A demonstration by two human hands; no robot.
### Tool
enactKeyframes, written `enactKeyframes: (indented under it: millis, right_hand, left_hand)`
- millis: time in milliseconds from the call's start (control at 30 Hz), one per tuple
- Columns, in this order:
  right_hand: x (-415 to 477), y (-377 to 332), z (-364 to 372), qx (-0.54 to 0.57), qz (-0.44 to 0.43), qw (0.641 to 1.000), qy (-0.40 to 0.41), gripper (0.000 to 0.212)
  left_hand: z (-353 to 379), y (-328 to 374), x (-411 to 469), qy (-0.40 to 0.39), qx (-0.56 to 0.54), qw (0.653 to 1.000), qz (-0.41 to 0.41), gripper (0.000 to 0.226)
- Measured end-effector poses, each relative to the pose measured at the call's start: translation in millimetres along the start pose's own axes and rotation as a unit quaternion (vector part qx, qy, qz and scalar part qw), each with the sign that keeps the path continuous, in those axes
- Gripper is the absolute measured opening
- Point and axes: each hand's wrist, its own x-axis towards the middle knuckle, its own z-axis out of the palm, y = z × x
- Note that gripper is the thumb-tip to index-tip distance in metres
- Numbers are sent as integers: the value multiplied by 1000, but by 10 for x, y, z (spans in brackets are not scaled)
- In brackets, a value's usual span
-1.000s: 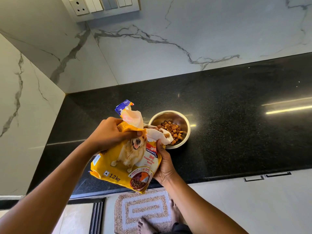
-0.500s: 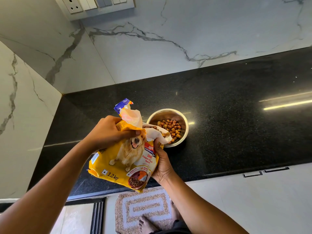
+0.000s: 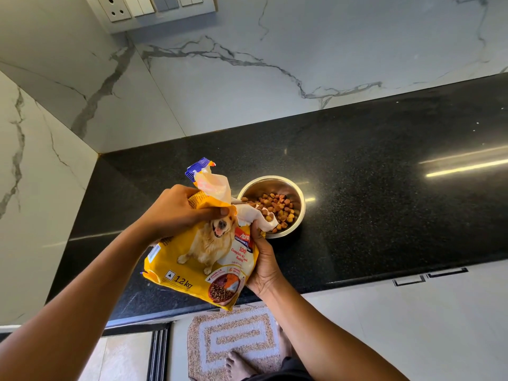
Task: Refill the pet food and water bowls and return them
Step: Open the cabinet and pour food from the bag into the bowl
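The left hand (image 3: 176,213) grips the crumpled top of a glossy yellow dog-food bag (image 3: 203,259). The right hand (image 3: 262,261) clasps its right edge, tilting the torn mouth over a round stainless-steel bowl (image 3: 298,196). Brown and orange kibble (image 3: 277,209) lies inside the bowl, which rests on the speckled black granite counter (image 3: 384,188).

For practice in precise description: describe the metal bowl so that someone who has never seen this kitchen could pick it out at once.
Find the black countertop below the marble wall. Towards its left end, at the mouth of the yellow dog-food bag, stands a steel bowl. The only dish there, it holds brown and orange kibble.
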Motion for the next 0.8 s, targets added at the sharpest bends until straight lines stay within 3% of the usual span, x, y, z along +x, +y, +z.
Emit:
enactKeyframes:
  millis: [200, 400, 567, 800]
  right_hand:
    - [-29, -25, 34, 9, -3, 1000, -12, 88]
    - [-51, -31, 51, 7, -12, 1000, -9, 79]
    - [-54, -25, 76, 0, -15, 1000, -21, 89]
    - [-31, 4, 17, 11, -1, 1000, 2, 87]
  left_hand:
    - [-13, 8, -6, -5, -9, 1000, -7, 50]
    - [-34, 33, 3, -13, -6, 1000, -12, 54]
    - [-37, 64, 15, -19, 5, 1000, -18, 57]
    - [-39, 133, 3, -23, 8, 999, -23, 64]
